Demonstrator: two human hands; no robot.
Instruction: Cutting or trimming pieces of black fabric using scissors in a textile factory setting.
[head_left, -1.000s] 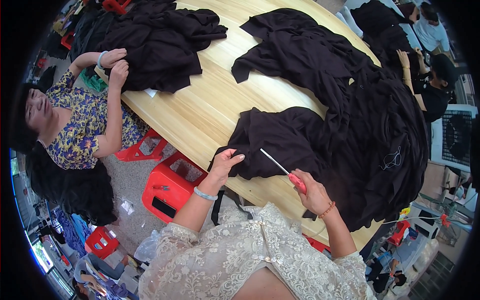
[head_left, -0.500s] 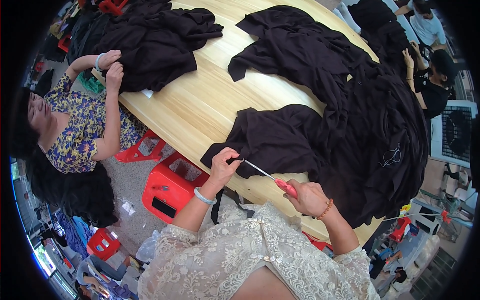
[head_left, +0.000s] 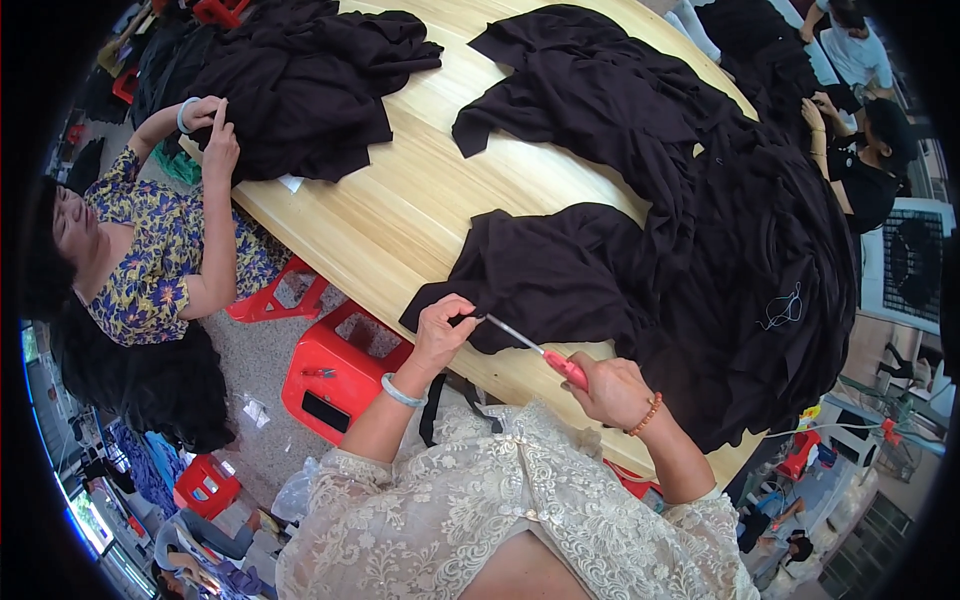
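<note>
My left hand [head_left: 440, 332] pinches the near left edge of a piece of black cloth [head_left: 545, 262] on the wooden table [head_left: 420, 190]. The fingers of my right hand [head_left: 612, 390] are wrapped around the red handle of a slim tool [head_left: 566, 369] that resembles a screwdriver. Its straight metal shaft slants up and left, and the tip reaches the cloth beside my left fingertips. Whether the tip touches or goes through the cloth is too small to tell.
A large heap of black cloth [head_left: 760, 270] with a loose pale thread [head_left: 785, 308] covers the table's right side. At left, a co-worker [head_left: 150, 250] sits by another black pile [head_left: 300, 90]. Red stools [head_left: 320, 378] stand left of me, one bearing a phone. Other people work at far right.
My right hand and the tool have shifted very slightly up and left; my left hand keeps its pinch. The left co-worker's hands have moved apart from the cloth a little and up.
</note>
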